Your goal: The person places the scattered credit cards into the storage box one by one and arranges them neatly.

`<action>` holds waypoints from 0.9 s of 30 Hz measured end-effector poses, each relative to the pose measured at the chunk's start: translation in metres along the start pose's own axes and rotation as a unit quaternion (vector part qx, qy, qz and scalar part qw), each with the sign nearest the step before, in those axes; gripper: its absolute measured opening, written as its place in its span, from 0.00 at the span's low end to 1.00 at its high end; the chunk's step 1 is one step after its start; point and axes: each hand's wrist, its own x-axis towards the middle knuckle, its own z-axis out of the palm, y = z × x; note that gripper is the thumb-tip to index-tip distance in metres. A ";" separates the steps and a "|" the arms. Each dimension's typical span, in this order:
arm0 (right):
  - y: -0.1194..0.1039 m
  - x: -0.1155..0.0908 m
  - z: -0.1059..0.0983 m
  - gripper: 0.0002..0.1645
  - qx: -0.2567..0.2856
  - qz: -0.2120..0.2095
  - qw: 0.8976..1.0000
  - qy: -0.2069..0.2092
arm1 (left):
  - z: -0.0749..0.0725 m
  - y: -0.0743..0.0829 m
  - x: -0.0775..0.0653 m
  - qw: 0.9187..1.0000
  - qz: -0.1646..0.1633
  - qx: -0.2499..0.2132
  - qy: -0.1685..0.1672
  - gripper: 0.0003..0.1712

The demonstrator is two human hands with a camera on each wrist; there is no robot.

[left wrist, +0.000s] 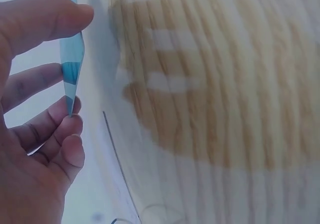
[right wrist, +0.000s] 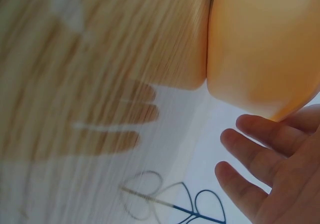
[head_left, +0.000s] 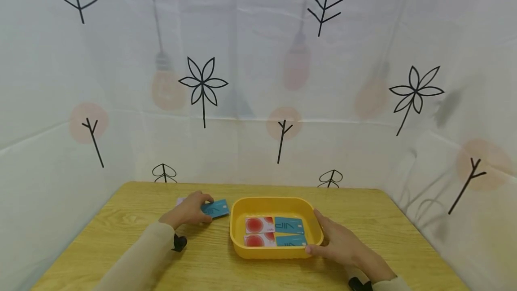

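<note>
My left hand [head_left: 190, 209] pinches a blue card [head_left: 216, 209] between thumb and fingers, just left of the yellow tray [head_left: 238, 248]. Edge-on, the same card [left wrist: 73, 51] shows between the thumb and fingertips in the left wrist view. A pale pink card edge [head_left: 180, 200] peeks out behind the hand, mostly hidden. My right hand [head_left: 343, 241] rests against the tray's right end, thumb at the near rim and fingers along the side. In the right wrist view its fingers [right wrist: 262, 134] are extended, with a fingertip at the orange-looking tray wall [right wrist: 260, 43].
Inside the tray, two white cards with red circles [head_left: 258, 225] lie at left and two blue cards [head_left: 289, 225] at right. The wood-grain table [head_left: 121, 219] runs back to a white printed curtain [head_left: 242, 147], which also borders both sides.
</note>
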 end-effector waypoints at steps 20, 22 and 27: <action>0.001 0.000 0.002 0.64 -0.003 -0.007 1.000 0.007 | -0.023 0.030 0.002 0.998 0.043 0.008 0.039 0.29; 0.002 0.000 0.002 0.64 -0.004 -0.005 1.000 0.007 | -0.025 0.037 0.003 0.998 0.048 0.008 0.037 0.29; 0.002 0.000 0.002 0.63 -0.004 -0.002 1.000 0.007 | -0.028 0.053 0.007 0.997 0.068 0.010 0.039 0.29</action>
